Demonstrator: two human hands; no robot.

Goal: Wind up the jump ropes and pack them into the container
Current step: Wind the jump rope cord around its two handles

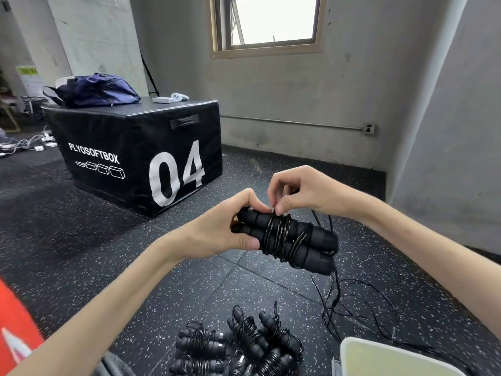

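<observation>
1. The left hand [217,229] grips two black foam handles [295,240] wound with cord, held above the floor [81,240].
2. The right hand [298,191] pinches the cord [279,234] on top.
3. Wound ropes [238,346] lie below, beside the pale container [385,356].

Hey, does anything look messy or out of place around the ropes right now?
Loose black cord trails in a tangle over the floor right of the wound bundles; it hangs from the handles being wrapped, so it is just unfinished.

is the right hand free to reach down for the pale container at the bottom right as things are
Probably not yet. The right hand is pinching the cord at the handles that the left hand grips. Nothing blocks the way down to the container, only loose cord beside it.
</observation>
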